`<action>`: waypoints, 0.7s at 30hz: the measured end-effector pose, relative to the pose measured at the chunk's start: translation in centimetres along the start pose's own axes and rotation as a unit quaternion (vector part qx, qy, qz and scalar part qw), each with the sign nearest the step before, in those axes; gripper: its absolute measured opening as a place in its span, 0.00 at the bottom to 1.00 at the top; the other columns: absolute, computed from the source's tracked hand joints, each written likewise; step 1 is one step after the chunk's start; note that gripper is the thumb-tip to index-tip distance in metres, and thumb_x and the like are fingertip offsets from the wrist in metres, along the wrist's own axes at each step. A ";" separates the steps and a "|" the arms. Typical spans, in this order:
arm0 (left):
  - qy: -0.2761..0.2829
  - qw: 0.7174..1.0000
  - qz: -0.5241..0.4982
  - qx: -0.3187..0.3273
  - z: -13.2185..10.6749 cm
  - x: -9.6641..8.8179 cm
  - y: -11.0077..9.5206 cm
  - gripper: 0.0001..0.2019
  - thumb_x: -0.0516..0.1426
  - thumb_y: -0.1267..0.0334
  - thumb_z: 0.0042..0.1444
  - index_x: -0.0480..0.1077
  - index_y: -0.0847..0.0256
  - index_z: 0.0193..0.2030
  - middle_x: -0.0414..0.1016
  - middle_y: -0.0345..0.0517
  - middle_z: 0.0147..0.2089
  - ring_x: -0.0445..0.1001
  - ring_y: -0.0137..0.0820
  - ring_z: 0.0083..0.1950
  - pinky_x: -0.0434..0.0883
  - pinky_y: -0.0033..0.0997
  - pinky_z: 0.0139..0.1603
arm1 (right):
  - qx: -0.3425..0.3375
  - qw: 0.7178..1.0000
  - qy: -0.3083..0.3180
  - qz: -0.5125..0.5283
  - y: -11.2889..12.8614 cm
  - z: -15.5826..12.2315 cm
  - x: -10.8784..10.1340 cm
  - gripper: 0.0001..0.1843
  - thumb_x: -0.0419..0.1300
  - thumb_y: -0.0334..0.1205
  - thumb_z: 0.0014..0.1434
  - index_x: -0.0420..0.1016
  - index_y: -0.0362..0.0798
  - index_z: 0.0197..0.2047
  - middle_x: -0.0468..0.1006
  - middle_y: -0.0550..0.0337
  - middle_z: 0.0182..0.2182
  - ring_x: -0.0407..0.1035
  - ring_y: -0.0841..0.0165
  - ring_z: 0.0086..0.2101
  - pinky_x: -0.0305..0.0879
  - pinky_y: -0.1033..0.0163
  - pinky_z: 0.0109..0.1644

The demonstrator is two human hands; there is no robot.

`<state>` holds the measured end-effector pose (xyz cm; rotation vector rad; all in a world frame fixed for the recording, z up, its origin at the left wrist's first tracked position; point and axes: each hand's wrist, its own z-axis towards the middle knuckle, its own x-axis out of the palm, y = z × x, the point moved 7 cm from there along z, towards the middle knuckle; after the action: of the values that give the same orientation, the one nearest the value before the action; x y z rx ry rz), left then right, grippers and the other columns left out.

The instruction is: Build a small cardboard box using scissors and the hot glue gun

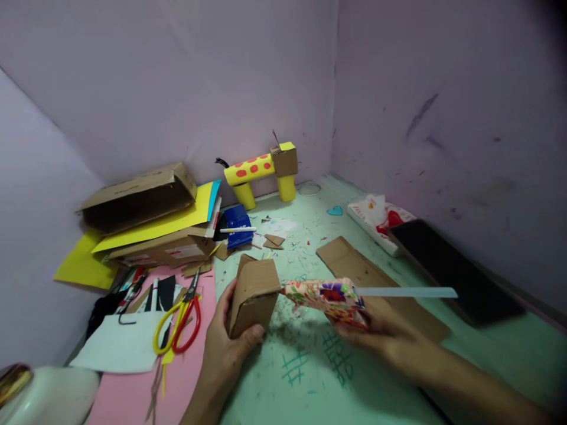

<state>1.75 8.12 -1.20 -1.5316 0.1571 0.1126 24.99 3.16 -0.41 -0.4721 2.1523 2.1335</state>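
A: What is shown between the hands?

B: A small, boxy form of brown cardboard [254,295] is held up over a pale green tabletop [270,407]. At its right-hand edge is placed the tip of what looks like a glue gun covered in floral-patterned wrapping [310,293]; whether contact is made cannot be told.

A: How is such a step best done?

B: Glue, it is judged, is best laid as a thin, even line along the edge, with the box kept steady and the tip drawn slowly. Fingertips are best kept clear of the tip, and the long, translucent white stick [407,292] jutting from the gun's rear is best left unbumped.

A: And the hands?

B: By the left hand [228,348] the box is gripped, thumb pressed to the near side, fingers wrapped round the left. By the right hand [372,333] the gun is grasped from below, fingers curled; whether a trigger is squeezed is hidden.

A: What is seen nearby?

B: Just beyond the right hand, a flat brown cardboard strip [349,260] is laid out. Left of the left hand, red-and-yellow-handled scissors [189,297] are seen.
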 end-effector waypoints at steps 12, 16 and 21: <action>0.018 0.997 0.077 0.018 0.1 0.1 -0.1 0.45 0.65 0.48 0.40 0.56 0.60 0.65 0.67 0.54 0.62 0.67 0.50 0.61 0.67 0.46 0.58 | 0.071 0.981 -0.132 0.124 -1.2 1.0 -3.1 0.20 0.64 0.46 0.48 0.73 0.49 0.45 0.81 0.54 0.38 0.75 0.57 0.36 0.71 0.56 0.37; 0.020 0.988 0.150 0.038 0.0 0.4 -0.9 0.43 0.64 0.52 0.41 0.57 0.60 0.64 0.66 0.55 0.62 0.65 0.51 0.62 0.63 0.51 0.60 | 0.149 0.954 -0.188 0.181 -2.4 2.4 -5.4 0.09 0.66 0.40 0.46 0.75 0.48 0.32 0.80 0.56 0.27 0.74 0.64 0.27 0.68 0.63 0.26; 0.009 0.973 0.228 0.036 -0.3 0.6 -1.9 0.42 0.63 0.59 0.41 0.56 0.61 0.65 0.63 0.55 0.62 0.63 0.49 0.63 0.60 0.51 0.63 | 0.139 0.965 -0.193 0.112 -2.8 5.1 -6.6 0.04 0.64 0.38 0.49 0.75 0.48 0.25 0.78 0.55 0.22 0.71 0.67 0.22 0.67 0.63 0.25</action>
<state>2.65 7.68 0.59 -1.4013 0.5215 0.4541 31.18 9.30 -1.52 0.2027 2.2954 1.7783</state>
